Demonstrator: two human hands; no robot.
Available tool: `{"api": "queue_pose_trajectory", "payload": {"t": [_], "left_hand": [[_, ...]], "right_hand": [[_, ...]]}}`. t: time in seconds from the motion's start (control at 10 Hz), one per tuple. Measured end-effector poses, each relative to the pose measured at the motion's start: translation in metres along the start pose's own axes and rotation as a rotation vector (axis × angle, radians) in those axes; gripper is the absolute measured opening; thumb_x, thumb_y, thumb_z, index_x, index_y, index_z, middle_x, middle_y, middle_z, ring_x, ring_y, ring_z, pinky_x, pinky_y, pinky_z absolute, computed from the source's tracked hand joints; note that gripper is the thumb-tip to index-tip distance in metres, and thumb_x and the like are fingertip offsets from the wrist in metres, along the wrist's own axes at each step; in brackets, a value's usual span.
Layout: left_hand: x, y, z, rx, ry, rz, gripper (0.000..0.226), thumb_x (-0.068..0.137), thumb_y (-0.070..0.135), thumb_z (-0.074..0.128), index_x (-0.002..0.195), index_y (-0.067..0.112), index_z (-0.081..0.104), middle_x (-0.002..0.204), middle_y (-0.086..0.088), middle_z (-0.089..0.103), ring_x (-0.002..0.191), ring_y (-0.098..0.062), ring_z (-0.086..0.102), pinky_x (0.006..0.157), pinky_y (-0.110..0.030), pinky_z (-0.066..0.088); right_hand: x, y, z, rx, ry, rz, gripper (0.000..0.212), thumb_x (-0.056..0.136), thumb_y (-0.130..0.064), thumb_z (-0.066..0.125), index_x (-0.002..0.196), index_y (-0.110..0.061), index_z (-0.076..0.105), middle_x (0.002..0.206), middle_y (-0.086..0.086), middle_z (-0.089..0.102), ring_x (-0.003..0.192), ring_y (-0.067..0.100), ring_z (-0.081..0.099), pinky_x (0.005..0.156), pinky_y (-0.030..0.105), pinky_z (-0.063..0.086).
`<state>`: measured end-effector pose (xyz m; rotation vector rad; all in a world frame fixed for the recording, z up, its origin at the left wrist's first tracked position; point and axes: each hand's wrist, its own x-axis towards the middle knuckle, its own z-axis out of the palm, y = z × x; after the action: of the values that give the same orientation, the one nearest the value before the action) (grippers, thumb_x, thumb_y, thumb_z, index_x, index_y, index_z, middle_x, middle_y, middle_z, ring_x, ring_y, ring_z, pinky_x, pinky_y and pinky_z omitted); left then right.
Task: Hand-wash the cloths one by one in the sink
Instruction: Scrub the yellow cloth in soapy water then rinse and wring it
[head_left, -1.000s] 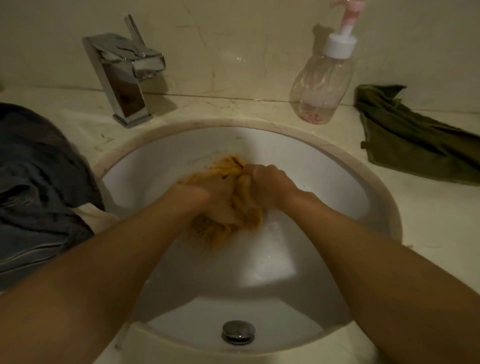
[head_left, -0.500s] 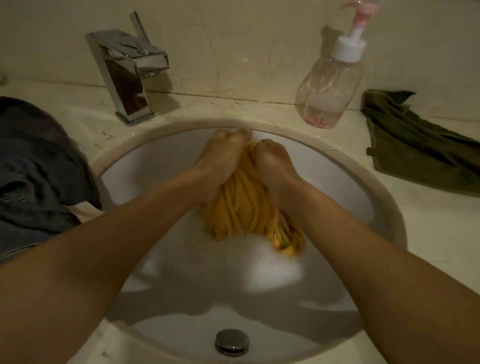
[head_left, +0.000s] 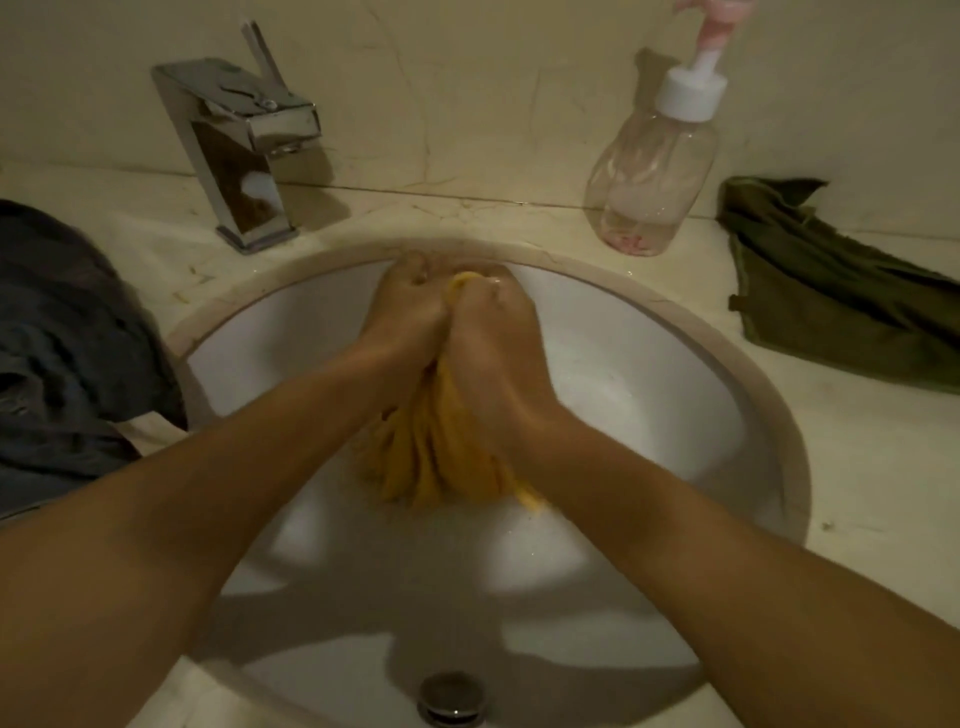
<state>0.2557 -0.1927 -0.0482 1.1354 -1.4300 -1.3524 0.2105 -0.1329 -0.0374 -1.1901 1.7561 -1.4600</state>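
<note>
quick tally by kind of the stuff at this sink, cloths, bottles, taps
cloths: 3 (bunched yellow cloth, crumpled dark green cloth, heaped dark blue-grey cloth)
clear plastic pump bottles: 1
chrome taps: 1
total: 5

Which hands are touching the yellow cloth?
Touching, both. The head view shows the left hand and right hand curled round the bunched yellow cloth, which pokes out between their knuckles and hangs below them over the sink.

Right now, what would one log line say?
left hand grips yellow cloth | right hand grips it | in sink
</note>
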Motion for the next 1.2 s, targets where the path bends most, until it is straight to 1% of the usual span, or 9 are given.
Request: {"api": "queue_pose_trajectory", "payload": {"t": [0.1, 0.3, 0.5, 0.6, 0.7, 0.8, 1.0, 1.1, 1.2], "left_hand": [[-0.001, -0.001, -0.003, -0.068, 0.029, 0.027, 0.016, 0.101, 0.011, 0.052, 0.097, 0.017, 0.066, 0.083, 0.004, 0.068, 0.073, -0.005, 0.068, 0.055, -0.013, 0.049], [-0.018, 0.004, 0.014, 0.123, 0.015, 0.08, 0.024, 0.109, 0.029, 0.038, 0.115, 0.023, 0.06, 0.105, 0.004, 0.066, 0.098, -0.008, 0.063, 0.09, -0.025, 0.05], [0.005, -0.001, -0.012, 0.032, 0.019, -0.012, 0.012, 0.101, 0.007, 0.051, 0.098, 0.011, 0.062, 0.08, 0.003, 0.066, 0.074, -0.011, 0.066, 0.058, -0.019, 0.051], [-0.01, 0.003, 0.004, 0.07, -0.003, 0.013, 0.021, 0.105, 0.015, 0.044, 0.09, 0.018, 0.059, 0.08, 0.007, 0.063, 0.078, -0.009, 0.063, 0.065, -0.021, 0.051], [-0.02, 0.004, 0.022, 0.128, -0.029, 0.049, 0.024, 0.109, 0.027, 0.036, 0.107, 0.023, 0.06, 0.098, 0.004, 0.067, 0.095, -0.008, 0.065, 0.09, -0.03, 0.054], [-0.01, 0.005, 0.009, 0.108, 0.012, -0.001, 0.027, 0.108, 0.026, 0.041, 0.121, 0.017, 0.064, 0.109, -0.008, 0.069, 0.1, -0.019, 0.068, 0.093, -0.037, 0.056], [-0.009, 0.012, -0.006, -0.008, 0.002, -0.119, 0.019, 0.105, 0.022, 0.05, 0.095, 0.018, 0.066, 0.084, 0.003, 0.069, 0.062, -0.002, 0.065, 0.05, -0.017, 0.049], [-0.009, 0.014, 0.006, 0.101, -0.087, -0.132, 0.021, 0.106, 0.038, 0.047, 0.108, 0.026, 0.064, 0.095, 0.006, 0.065, 0.071, 0.001, 0.06, 0.056, -0.016, 0.045], [0.005, 0.007, -0.011, 0.464, -0.122, -0.072, 0.041, 0.101, 0.045, 0.054, 0.135, 0.024, 0.053, 0.131, -0.003, 0.059, 0.107, -0.017, 0.059, 0.089, -0.029, 0.048]], "right_hand": [[0.005, 0.009, 0.004, 0.084, 0.062, 0.05, 0.034, 0.104, -0.027, 0.037, 0.121, -0.015, 0.063, 0.111, 0.006, 0.067, 0.106, 0.022, 0.064, 0.097, 0.045, 0.053], [0.034, 0.031, -0.011, -0.12, -0.011, 0.101, 0.035, 0.108, -0.035, 0.037, 0.13, -0.018, 0.058, 0.126, 0.002, 0.064, 0.108, 0.012, 0.059, 0.104, 0.039, 0.05], [0.008, 0.009, -0.002, -0.189, -0.206, -0.072, 0.036, 0.108, -0.012, 0.04, 0.141, -0.003, 0.051, 0.139, 0.012, 0.055, 0.128, 0.028, 0.053, 0.099, 0.034, 0.045], [0.026, 0.019, -0.009, -0.049, -0.038, 0.089, 0.044, 0.102, -0.047, 0.04, 0.129, -0.02, 0.063, 0.12, -0.003, 0.066, 0.108, 0.014, 0.063, 0.091, 0.027, 0.049], [0.048, 0.038, -0.02, 0.037, 0.045, 0.258, 0.058, 0.086, -0.058, 0.046, 0.126, -0.021, 0.066, 0.117, 0.001, 0.072, 0.106, 0.021, 0.069, 0.095, 0.048, 0.057], [0.023, 0.02, -0.011, 0.017, 0.032, 0.177, 0.032, 0.104, -0.04, 0.043, 0.117, -0.021, 0.066, 0.114, 0.002, 0.07, 0.106, 0.02, 0.066, 0.097, 0.044, 0.055], [0.027, 0.024, -0.003, 0.02, 0.04, 0.057, 0.026, 0.103, -0.035, 0.048, 0.112, -0.021, 0.068, 0.107, -0.005, 0.069, 0.103, 0.018, 0.066, 0.092, 0.037, 0.054], [0.057, 0.043, -0.027, -0.019, 0.112, 0.218, 0.056, 0.087, -0.057, 0.052, 0.122, -0.016, 0.067, 0.116, 0.006, 0.071, 0.104, 0.026, 0.067, 0.094, 0.048, 0.057], [0.071, 0.053, -0.048, -0.232, 0.1, 0.156, 0.037, 0.099, -0.049, 0.05, 0.11, -0.017, 0.066, 0.107, 0.007, 0.07, 0.095, 0.026, 0.065, 0.081, 0.042, 0.054]]}}
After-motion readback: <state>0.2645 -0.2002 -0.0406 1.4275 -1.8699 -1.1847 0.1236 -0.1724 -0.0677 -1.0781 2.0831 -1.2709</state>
